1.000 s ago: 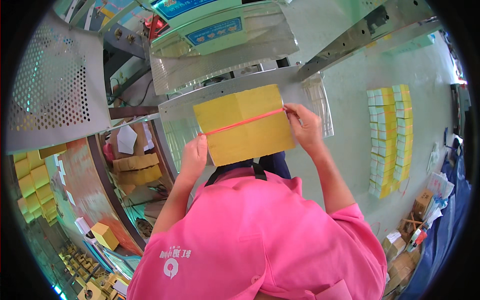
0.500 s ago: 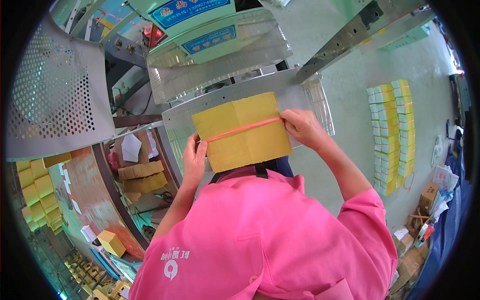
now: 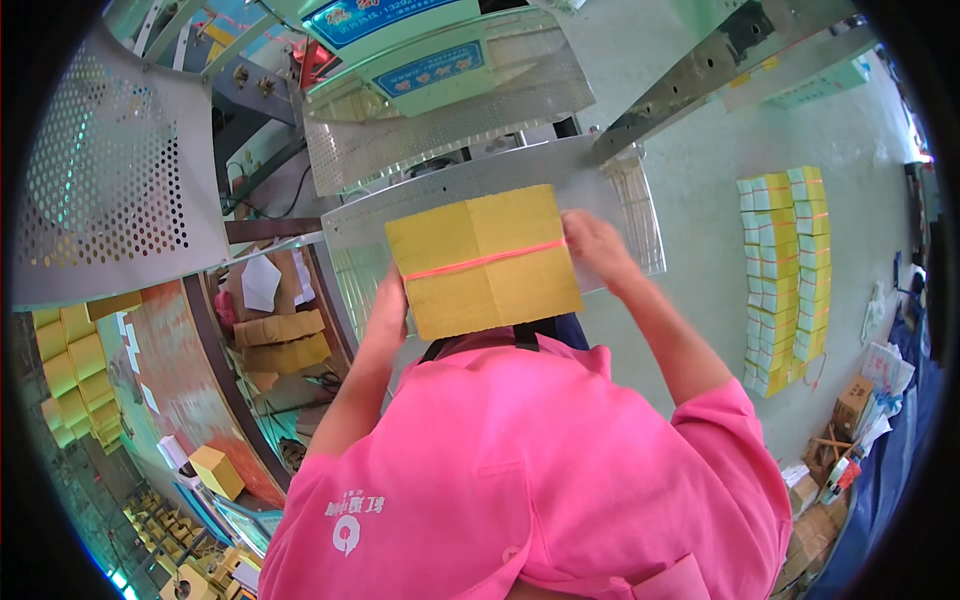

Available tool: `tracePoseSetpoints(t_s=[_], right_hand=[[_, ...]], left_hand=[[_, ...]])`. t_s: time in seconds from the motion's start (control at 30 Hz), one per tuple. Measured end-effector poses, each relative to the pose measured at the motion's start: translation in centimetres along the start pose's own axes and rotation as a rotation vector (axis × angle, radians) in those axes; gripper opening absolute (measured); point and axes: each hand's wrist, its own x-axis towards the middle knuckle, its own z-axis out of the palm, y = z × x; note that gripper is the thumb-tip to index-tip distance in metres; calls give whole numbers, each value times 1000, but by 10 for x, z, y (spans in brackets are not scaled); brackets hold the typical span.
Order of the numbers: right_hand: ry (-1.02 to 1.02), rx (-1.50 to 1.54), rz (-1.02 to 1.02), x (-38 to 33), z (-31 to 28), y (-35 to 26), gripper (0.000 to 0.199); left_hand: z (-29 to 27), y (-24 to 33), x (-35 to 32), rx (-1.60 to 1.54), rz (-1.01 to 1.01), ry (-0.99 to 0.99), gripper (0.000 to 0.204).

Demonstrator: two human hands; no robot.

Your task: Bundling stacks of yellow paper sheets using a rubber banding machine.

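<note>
A bundle of yellow paper [image 3: 500, 290], creased down the middle, is in front of my chest above the near edge of a metal table [image 3: 370, 215]. A pink band [image 3: 485, 260] runs across its top from side to side. My left hand [image 3: 388, 300] grips the bundle's left edge, with its fingertips hidden by the side. My right hand [image 3: 592, 240] is against the right edge near the band's end, its fingers curled behind the side and slightly blurred.
Beyond the metal table stands a machine with a clear cover [image 3: 450, 130]. A perforated metal panel [image 3: 110, 180] is at the left, above a worn wooden bench [image 3: 190, 380]. Rows of banded yellow bundles [image 3: 785, 280] stand on the floor at right. Cardboard boxes [image 3: 820, 530] lie lower right.
My right hand has gone from pinching the band's right end to lying along the bundle's right side. My left thumb has left the bundle's top. The bundle has barely moved.
</note>
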Motion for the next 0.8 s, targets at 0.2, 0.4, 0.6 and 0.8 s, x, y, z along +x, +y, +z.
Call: tracePoseSetpoints(t_s=[0.2,0.4,0.6,0.8], right_hand=[[7,-36,-254,-8,26,-28,35],[-81,361,-534,-29,29,-49,40],[-7,304,-419,-30,19,-43,40],[75,-576,-1000,-81,26,-138,50]], left_hand=[[11,-6,-1,-284,189,47,44],[-4,-8,-22,696,704,122,49],[40,33,-54,-85,521,-138,67],[42,54,-71,96,601,-178,64]])
